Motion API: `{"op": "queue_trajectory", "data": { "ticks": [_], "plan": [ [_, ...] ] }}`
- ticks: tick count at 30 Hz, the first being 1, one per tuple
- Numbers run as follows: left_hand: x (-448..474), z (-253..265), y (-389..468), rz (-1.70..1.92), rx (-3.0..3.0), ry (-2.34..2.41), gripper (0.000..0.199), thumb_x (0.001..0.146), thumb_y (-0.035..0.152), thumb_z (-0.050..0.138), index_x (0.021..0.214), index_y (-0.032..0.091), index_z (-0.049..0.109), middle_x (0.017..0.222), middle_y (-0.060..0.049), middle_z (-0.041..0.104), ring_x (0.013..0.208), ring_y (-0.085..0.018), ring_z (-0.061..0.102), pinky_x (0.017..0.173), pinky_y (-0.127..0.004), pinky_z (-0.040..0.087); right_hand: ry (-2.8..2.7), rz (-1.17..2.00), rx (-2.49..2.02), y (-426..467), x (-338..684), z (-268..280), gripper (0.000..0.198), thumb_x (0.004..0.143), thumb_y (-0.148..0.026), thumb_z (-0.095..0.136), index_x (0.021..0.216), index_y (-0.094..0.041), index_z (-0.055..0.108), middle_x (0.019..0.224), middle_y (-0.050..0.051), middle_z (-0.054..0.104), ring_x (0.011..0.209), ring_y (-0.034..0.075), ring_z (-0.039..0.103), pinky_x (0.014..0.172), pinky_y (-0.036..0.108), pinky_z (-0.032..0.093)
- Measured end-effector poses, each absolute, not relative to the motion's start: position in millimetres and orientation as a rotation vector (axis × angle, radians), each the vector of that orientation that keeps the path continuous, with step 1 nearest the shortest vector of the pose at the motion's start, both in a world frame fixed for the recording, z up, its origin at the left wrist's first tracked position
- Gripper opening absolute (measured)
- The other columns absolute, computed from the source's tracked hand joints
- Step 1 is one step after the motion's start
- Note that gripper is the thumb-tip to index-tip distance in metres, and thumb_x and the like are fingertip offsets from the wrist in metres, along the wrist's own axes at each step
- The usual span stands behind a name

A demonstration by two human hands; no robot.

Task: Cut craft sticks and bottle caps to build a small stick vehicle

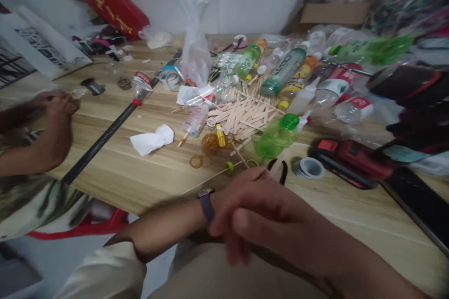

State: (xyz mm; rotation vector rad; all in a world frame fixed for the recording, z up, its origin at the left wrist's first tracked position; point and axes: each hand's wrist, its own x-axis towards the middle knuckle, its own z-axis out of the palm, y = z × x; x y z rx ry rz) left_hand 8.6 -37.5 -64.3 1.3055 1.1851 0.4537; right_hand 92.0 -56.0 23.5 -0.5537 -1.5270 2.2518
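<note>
My left hand (257, 186) lies at the table's near edge, back up, with its fingers hidden. A dark watch (206, 204) sits on its wrist. My right hand (270, 231) comes in from the lower right and lies over the left hand, its blurred fingertips close to the watch. I see nothing held in either hand. Just beyond them on the wooden table (147, 177) are black scissor handles (279, 171), a thin skewer with a green cap (229, 168) and a green bottle (277, 138) on its side.
A pile of flat wooden sticks (245, 114), rubber bands (209, 144), crumpled tissue (152, 140), a long black rod (105, 135), a tape roll (308, 167), a red tool (351, 159) and several plastic bottles (286, 70) cover the table. Another person's hands (58, 103) work at the left.
</note>
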Motion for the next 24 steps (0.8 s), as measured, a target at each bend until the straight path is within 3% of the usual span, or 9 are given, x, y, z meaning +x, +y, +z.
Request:
{"op": "queue_trajectory", "data": {
  "ticks": [3, 5, 6, 9, 12, 16, 19, 24],
  "plan": [
    [3.6, -62.3, -37.0, 0.518, 1.298, 1.108, 0.032, 0.099, 0.029, 0.039, 0.069, 0.019, 0.045, 0.065, 0.006, 0.044, 0.063, -0.009, 0.045, 0.063, -0.021, 0.037, -2.02, 1.253, -1.206, -59.1, 156.9, -9.3, 0.045, 0.098, -0.053, 0.049, 0.071, -0.021, 0.062, 0.057, 0.0, 0.056, 0.051, 0.014, 0.051, 0.048, 0.023, 0.036],
    [1.3, -63.1, -37.4, 0.537, 1.299, 1.076, 0.034, 0.101, 0.032, 0.037, 0.07, 0.02, 0.045, 0.063, 0.006, 0.044, 0.059, -0.01, 0.041, 0.06, -0.023, 0.035, -2.188, 0.645, -1.57, -63.5, 188.3, -34.8, 0.038, 0.094, -0.05, 0.049, 0.072, -0.022, 0.062, 0.058, 0.002, 0.057, 0.049, 0.017, 0.051, 0.047, 0.027, 0.032],
    [0.7, -63.9, -37.8, 0.54, 1.297, 1.066, 0.034, 0.102, 0.032, 0.035, 0.072, 0.02, 0.046, 0.062, 0.006, 0.044, 0.058, -0.011, 0.04, 0.058, -0.024, 0.034, -2.254, 0.483, -1.67, -66.3, 198.0, -46.4, 0.036, 0.093, -0.048, 0.047, 0.071, -0.022, 0.061, 0.064, 0.004, 0.061, 0.054, 0.02, 0.056, 0.05, 0.03, 0.036],
    [0.5, -66.4, -39.5, 0.538, 1.291, 1.058, 0.032, 0.102, 0.031, 0.033, 0.075, 0.021, 0.046, 0.061, 0.006, 0.044, 0.056, -0.012, 0.04, 0.057, -0.025, 0.034, -2.303, 0.462, -1.771, -75.5, 206.3, -70.7, 0.022, 0.087, -0.041, 0.054, 0.079, -0.022, 0.062, 0.079, 0.008, 0.067, 0.069, 0.026, 0.065, 0.059, 0.034, 0.043],
    [0.5, -66.8, -41.3, 0.524, 1.298, 1.045, 0.031, 0.102, 0.031, 0.033, 0.077, 0.02, 0.047, 0.061, 0.005, 0.045, 0.057, -0.012, 0.041, 0.058, -0.025, 0.034, -2.301, 0.512, -1.892, -80.6, 199.9, -79.2, 0.02, 0.085, -0.04, 0.054, 0.084, -0.021, 0.061, 0.084, 0.01, 0.067, 0.075, 0.029, 0.068, 0.063, 0.036, 0.046],
    [-1.3, -63.4, -45.1, 0.505, 1.318, 1.019, 0.031, 0.102, 0.031, 0.034, 0.077, 0.02, 0.049, 0.062, 0.005, 0.047, 0.057, -0.012, 0.042, 0.057, -0.025, 0.034, -2.267, 0.617, -1.983, -79.5, 197.5, -80.9, 0.021, 0.082, -0.042, 0.049, 0.077, -0.023, 0.054, 0.071, 0.008, 0.065, 0.063, 0.029, 0.066, 0.057, 0.036, 0.043],
    [-3.2, -57.2, -51.8, 0.499, 1.331, 1.006, 0.03, 0.102, 0.031, 0.034, 0.078, 0.021, 0.049, 0.061, 0.005, 0.047, 0.055, -0.012, 0.043, 0.056, -0.025, 0.035, -2.24, 0.898, -1.952, -81.3, 203.4, -79.2, 0.02, 0.078, -0.044, 0.048, 0.072, -0.025, 0.049, 0.062, 0.003, 0.062, 0.055, 0.024, 0.062, 0.052, 0.033, 0.042],
    [-9.2, -42.9, -69.3, 0.507, 1.366, 1.07, 0.029, 0.101, 0.035, 0.034, 0.085, 0.021, 0.054, 0.055, 0.006, 0.046, 0.05, -0.012, 0.043, 0.053, -0.026, 0.032, -2.124, 1.112, -1.682, -91.6, 212.3, -69.3, 0.019, 0.082, -0.041, 0.047, 0.078, -0.024, 0.053, 0.069, 0.002, 0.065, 0.061, 0.02, 0.062, 0.057, 0.03, 0.051]
  ]
}}
